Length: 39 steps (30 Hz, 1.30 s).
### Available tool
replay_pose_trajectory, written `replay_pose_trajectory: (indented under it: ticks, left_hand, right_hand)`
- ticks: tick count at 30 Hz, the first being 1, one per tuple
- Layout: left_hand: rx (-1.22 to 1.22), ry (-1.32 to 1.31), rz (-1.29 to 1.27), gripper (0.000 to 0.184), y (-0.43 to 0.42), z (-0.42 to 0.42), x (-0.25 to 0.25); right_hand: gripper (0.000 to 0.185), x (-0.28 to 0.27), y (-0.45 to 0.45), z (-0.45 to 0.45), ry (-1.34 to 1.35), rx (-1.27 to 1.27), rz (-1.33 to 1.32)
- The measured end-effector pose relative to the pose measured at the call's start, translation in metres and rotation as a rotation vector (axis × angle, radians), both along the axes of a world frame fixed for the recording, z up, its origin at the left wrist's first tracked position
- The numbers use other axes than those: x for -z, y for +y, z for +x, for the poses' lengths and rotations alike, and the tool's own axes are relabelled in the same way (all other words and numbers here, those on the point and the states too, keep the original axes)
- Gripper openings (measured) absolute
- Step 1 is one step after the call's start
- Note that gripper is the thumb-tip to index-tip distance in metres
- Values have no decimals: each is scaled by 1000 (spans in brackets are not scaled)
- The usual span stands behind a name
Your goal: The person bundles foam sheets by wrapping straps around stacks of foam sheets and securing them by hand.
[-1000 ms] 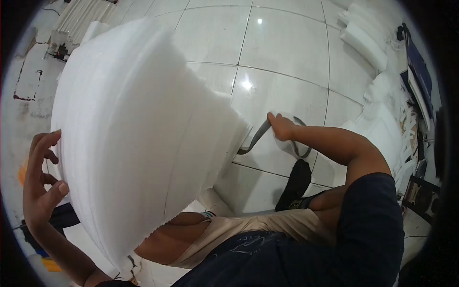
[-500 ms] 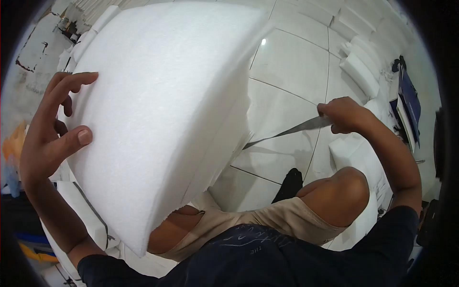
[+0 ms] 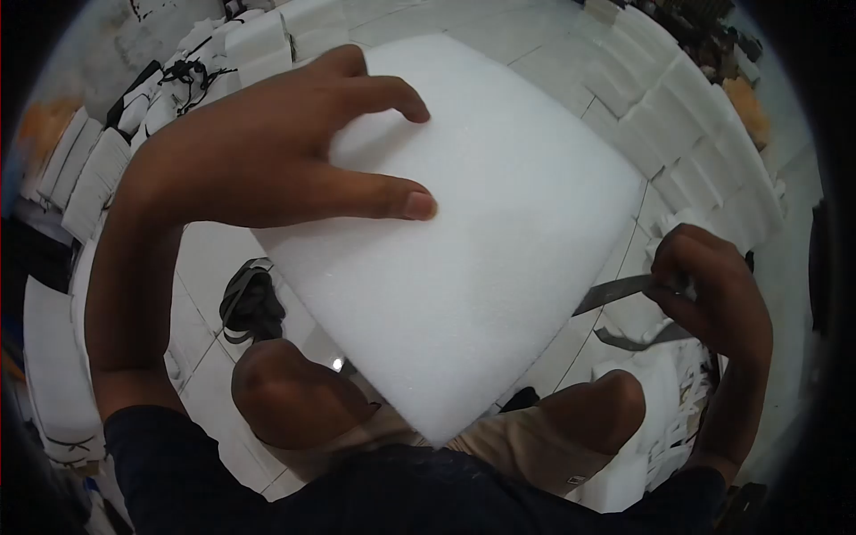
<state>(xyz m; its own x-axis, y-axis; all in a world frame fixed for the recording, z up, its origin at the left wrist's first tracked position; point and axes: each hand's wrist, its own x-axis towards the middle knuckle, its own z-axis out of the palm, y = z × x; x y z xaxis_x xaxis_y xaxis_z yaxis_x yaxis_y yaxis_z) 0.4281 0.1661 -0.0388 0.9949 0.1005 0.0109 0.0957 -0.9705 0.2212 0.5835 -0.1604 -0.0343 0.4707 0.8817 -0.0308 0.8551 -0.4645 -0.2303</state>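
A large white foam stack (image 3: 499,223) stands between my knees, its flat top facing me. Across its upper left part lies my left hand (image 3: 330,143), thumb and fingers spread apart, the thumb tip touching the white surface. To the right of the stack, my right hand (image 3: 704,276) is closed round a dark grey strap (image 3: 615,292). One length of the strap runs from the fist to the stack's right edge and goes out of sight there; a loose end hangs below the hand.
White foam bundles (image 3: 678,134) line the upper right. More strapped white bundles (image 3: 76,374) lie at the left. A dark strap coil (image 3: 252,299) is on the tiled floor (image 3: 201,374) near my left knee. Orange material (image 3: 744,111) shows at the far right.
The foam stack now shows its top squarely, and the view has shifted. My left hand has moved from its left side onto the top. My right hand still grips the strap, now farther right and lower.
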Motion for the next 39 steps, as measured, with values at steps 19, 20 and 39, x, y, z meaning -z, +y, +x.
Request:
replay_pose_trajectory:
  ticks: [19, 20, 39]
  left_hand:
    - [50, -913, -340, 39, 133, -2, 57]
    - [-167, -1000, -293, 36, 170, -1, 99]
    - [-660, 346, -366, 27, 260, 31, 321]
  right_hand:
    - [22, -18, 118, -13, 172, -378, 28]
    - [24, -15, 117, -14, 206, -344, 29]
    - [42, -2, 107, 1, 261, -148, 73]
